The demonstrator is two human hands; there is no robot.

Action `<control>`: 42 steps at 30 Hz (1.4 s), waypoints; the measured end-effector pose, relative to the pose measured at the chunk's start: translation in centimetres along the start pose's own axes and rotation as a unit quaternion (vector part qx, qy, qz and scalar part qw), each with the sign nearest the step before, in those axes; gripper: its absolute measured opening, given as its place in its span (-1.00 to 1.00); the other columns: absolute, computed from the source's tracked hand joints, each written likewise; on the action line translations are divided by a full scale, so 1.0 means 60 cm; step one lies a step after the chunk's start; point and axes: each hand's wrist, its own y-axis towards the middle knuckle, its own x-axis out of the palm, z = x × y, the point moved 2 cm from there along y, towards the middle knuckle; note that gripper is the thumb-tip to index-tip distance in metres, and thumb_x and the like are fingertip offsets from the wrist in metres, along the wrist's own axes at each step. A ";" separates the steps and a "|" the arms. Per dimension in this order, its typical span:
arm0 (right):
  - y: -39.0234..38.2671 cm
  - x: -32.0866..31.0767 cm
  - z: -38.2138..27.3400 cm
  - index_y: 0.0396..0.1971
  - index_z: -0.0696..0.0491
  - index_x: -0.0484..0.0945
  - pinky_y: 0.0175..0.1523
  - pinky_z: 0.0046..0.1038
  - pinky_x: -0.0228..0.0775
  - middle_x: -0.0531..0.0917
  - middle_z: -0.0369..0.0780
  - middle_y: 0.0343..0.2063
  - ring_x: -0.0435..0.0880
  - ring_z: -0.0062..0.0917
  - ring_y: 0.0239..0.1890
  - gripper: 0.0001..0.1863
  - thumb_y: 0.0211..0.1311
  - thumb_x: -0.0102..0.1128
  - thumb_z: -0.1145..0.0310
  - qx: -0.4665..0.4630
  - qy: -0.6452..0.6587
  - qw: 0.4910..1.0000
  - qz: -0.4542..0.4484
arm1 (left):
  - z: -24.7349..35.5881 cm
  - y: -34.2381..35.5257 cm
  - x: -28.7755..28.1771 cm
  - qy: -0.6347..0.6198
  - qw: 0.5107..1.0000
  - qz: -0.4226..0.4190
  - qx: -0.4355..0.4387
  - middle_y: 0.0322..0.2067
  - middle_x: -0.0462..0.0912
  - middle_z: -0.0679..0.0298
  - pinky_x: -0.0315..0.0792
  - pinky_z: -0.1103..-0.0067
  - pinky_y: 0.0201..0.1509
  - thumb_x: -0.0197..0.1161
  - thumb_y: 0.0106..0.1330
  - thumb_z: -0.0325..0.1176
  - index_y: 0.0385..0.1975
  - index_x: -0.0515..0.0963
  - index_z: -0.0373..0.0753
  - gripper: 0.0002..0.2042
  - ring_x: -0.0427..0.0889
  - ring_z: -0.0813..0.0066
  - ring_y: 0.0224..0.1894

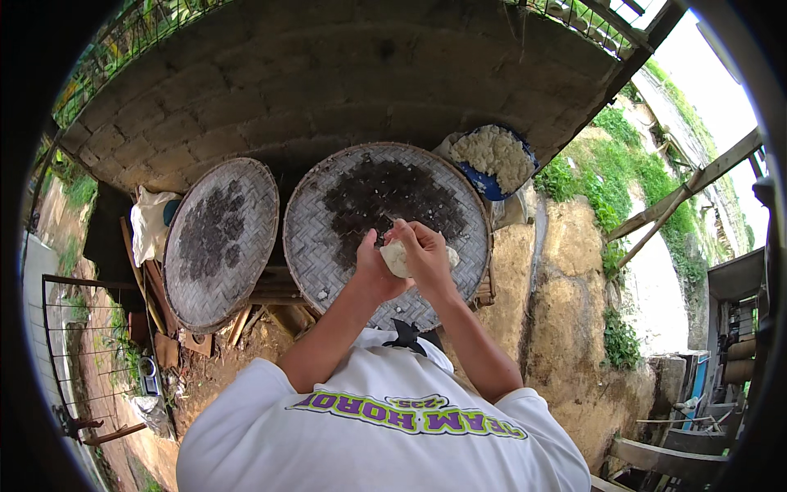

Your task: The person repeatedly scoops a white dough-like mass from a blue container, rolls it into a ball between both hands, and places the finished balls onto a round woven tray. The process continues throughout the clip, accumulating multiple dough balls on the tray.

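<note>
Over the middle of a large round woven tray (307,217), both my hands are together at a pale, doughy lump (394,259). My left hand (378,271) cups the lump from the left, its thumb upright beside it. From the right, my right hand (428,256) curls over the lump with bent fingers and hides part of it. A thin dark tip shows just above my fingers, too small to name. Beneath the hands, the tray bears a broad dark stain (385,184) and scattered white crumbs.
A blue basin (485,185) heaped with white, crumbly mash (500,156) stands at the tray's far right. Another round woven tray (266,238) leans at the left, near a white sack (151,225). Behind rises a block wall (328,82); a wire-mesh gate (86,283) is far left.
</note>
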 end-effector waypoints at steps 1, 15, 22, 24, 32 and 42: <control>-0.005 0.000 0.008 -0.10 0.21 0.68 0.02 -0.45 0.49 0.73 -0.11 -0.13 0.69 -0.46 -0.14 -0.57 0.59 0.02 0.12 0.018 0.089 0.996 0.000 | 0.006 -0.005 -0.009 0.039 0.993 0.093 0.059 0.21 0.52 0.03 0.25 0.16 0.52 -0.18 0.53 0.23 0.22 0.41 -0.17 -0.39 0.48 0.12 0.34; -0.025 0.008 0.042 -0.03 0.18 0.67 0.03 -0.43 0.52 0.73 -0.24 -0.21 0.70 -0.50 -0.15 -0.68 0.51 0.20 0.21 -0.069 0.065 0.995 0.011 | 0.012 -0.037 -0.039 0.034 0.971 0.229 0.068 0.25 0.53 -0.04 0.36 0.16 0.44 -0.25 0.50 0.35 0.07 0.55 -0.15 -0.32 0.51 0.04 0.32; -0.017 0.006 0.075 -0.13 0.25 0.70 0.01 -0.52 0.52 0.74 -0.22 -0.17 0.70 -0.55 -0.12 -0.64 0.47 0.23 0.19 -0.023 0.041 0.999 0.004 | 0.003 -0.046 -0.026 0.060 0.975 0.206 0.047 0.24 0.52 0.08 0.22 0.11 0.50 -0.33 0.53 0.30 0.17 0.50 -0.15 -0.32 0.41 0.12 0.39; -0.020 0.007 0.077 -0.07 0.24 0.67 0.01 -0.54 0.55 0.75 -0.21 -0.16 0.72 -0.55 -0.12 -0.62 0.54 0.14 0.17 0.043 0.219 0.971 0.087 | -0.004 -0.046 -0.014 0.059 0.995 0.070 0.037 0.21 0.54 0.23 0.30 0.20 0.43 -0.32 0.54 0.30 0.20 0.48 -0.07 -0.36 0.45 0.21 0.34; -0.039 0.022 0.026 0.07 0.28 0.62 0.28 -0.31 0.43 0.64 0.00 0.15 0.63 -0.27 0.20 -0.52 0.59 0.02 0.12 -0.323 -0.213 0.922 -0.017 | 0.009 -0.042 -0.034 0.113 0.983 0.145 -0.017 0.18 0.50 0.03 0.36 0.18 0.39 -0.38 0.53 0.31 0.25 0.41 -0.20 -0.28 0.49 0.07 0.25; -0.062 0.044 0.097 0.08 0.19 0.57 0.18 -0.43 0.44 0.67 -0.17 -0.03 0.63 -0.50 0.05 -0.58 0.49 0.21 0.14 -0.112 0.017 0.991 0.072 | 0.008 -0.073 -0.056 0.071 0.979 0.181 0.052 0.35 0.39 -0.01 0.22 0.10 0.51 -0.36 0.48 0.39 0.24 0.41 -0.11 -0.27 0.30 0.01 0.46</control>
